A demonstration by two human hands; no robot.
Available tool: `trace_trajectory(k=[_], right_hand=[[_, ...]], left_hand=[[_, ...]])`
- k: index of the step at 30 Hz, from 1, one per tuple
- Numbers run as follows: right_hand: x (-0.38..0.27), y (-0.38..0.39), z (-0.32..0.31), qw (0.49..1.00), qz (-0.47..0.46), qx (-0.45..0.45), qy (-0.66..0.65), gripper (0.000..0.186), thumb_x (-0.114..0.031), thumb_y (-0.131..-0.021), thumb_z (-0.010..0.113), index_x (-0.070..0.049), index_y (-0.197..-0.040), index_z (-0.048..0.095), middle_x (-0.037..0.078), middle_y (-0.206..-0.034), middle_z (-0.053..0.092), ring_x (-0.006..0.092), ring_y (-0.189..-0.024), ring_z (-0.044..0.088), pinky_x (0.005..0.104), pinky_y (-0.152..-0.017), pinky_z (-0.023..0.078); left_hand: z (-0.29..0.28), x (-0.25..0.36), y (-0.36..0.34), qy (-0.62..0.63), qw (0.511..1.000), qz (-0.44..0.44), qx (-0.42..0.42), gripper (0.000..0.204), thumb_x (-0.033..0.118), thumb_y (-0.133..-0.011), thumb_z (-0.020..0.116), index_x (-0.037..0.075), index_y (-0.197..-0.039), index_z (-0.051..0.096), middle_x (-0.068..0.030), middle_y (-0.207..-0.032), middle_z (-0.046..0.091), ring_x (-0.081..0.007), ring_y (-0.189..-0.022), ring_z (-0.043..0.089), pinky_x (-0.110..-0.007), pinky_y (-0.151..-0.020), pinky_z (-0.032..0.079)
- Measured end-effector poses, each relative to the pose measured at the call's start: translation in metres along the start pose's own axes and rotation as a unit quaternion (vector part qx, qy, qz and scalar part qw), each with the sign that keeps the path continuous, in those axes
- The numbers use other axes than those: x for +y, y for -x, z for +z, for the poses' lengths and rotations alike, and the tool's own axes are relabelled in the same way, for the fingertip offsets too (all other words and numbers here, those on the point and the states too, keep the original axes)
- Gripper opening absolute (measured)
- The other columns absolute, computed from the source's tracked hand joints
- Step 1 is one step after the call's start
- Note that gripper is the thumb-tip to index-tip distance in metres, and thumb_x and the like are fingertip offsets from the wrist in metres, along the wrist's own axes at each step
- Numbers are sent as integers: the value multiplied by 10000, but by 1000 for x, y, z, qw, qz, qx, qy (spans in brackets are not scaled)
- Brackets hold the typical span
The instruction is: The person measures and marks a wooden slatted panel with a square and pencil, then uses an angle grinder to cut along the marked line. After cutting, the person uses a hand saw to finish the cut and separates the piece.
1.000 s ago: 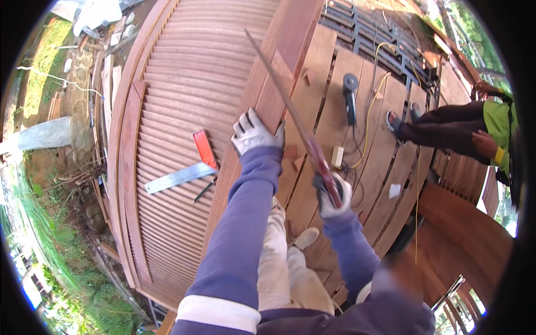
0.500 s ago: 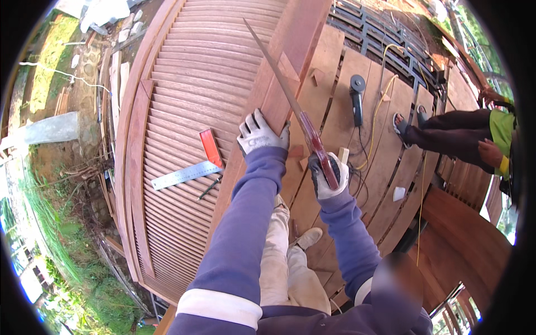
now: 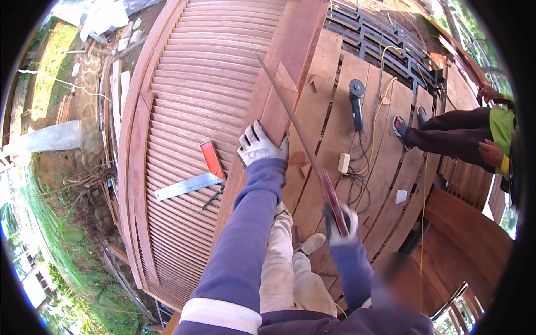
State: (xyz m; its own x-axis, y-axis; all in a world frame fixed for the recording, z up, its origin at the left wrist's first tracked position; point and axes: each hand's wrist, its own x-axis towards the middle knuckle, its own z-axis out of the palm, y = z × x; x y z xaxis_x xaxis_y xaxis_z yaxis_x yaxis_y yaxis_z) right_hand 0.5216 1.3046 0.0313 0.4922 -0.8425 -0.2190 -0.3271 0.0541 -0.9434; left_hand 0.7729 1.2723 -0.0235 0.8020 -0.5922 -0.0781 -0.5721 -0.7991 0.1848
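My left hand (image 3: 261, 148), in a pale glove with dark fingertips, grips a reddish-brown wooden board (image 3: 276, 114), thumb at its right edge. The board lies along the right side of a large slatted wooden panel (image 3: 209, 72). My right hand (image 3: 343, 226), gloved too and slightly blurred, is closed around the handle of a handsaw (image 3: 301, 134). The saw's narrow-looking blade slants up and left across the board's edge; whether its teeth touch the wood I cannot tell. Left of my left hand, a try square (image 3: 212, 160) with red stock and metal blade rests on the slats beside a dark pencil-like marker (image 3: 212, 198).
On the plank floor (image 3: 312, 190) lie an angle grinder (image 3: 356, 106), a white power socket block (image 3: 344, 163), a yellow cord (image 3: 386, 89) and wood offcuts (image 3: 316, 82). Another person (image 3: 446, 131) in sandals stands at the right. Dark metal grating (image 3: 379, 39) is at the far side.
My right hand has drawn the saw back toward me, down and to the right, and its tip has come down with it. My left hand keeps its hold on the board.
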Motion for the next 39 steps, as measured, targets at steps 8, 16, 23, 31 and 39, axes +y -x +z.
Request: trace_trajectory(k=[8, 16, 23, 31, 39], right_hand=[[-28, -84, 29, 998, -64, 2, -29, 40, -6, -847, 619, 17, -859, 589, 64, -680, 586, 122, -613, 540, 307, -565, 455], [13, 23, -13, 1000, -4, 18, -17, 68, -29, -817, 608, 12, -871, 611, 60, -680, 599, 129, -605, 568, 278, -558, 446], [-13, -49, 13, 998, 31, 9, -63, 50, -33, -807, 619, 3, -840, 611, 83, -649, 590, 167, -567, 574, 307, -552, 463], [-1, -66, 14, 998, -41, 8, -43, 53, -6, -810, 624, 3, -839, 580, 94, -664, 563, 221, -558, 557, 332, -541, 448], [17, 24, -17, 999, 48, 8, -22, 27, -10, -812, 615, -18, -826, 594, 65, -668, 557, 136, -597, 547, 286, -566, 436]], left_hand=[[-7, 12, 0, 13, 1000, 11, -7, 843, 553, -755, 708, 39, -1372, 451, -162, -1337, 494, -352, -1239, 459, -522, -977, 402], [-3, -2, 4, -3, 1000, 3, -17, 856, 559, -759, 700, 41, -1387, 437, -157, -1338, 486, -348, -1250, 446, -523, -993, 387], [-1, 8, -2, -8, 1000, 13, -3, 849, 536, -753, 706, 43, -1388, 433, -162, -1342, 487, -353, -1231, 459, -526, -983, 399], [0, 15, -1, 12, 1000, 26, 7, 840, 527, -753, 714, 40, -1379, 437, -168, -1328, 489, -352, -1236, 451, -520, -986, 392], [-2, 5, 3, 3, 1000, 19, -18, 862, 549, -749, 716, 42, -1386, 433, -163, -1339, 480, -357, -1239, 452, -544, -990, 387]])
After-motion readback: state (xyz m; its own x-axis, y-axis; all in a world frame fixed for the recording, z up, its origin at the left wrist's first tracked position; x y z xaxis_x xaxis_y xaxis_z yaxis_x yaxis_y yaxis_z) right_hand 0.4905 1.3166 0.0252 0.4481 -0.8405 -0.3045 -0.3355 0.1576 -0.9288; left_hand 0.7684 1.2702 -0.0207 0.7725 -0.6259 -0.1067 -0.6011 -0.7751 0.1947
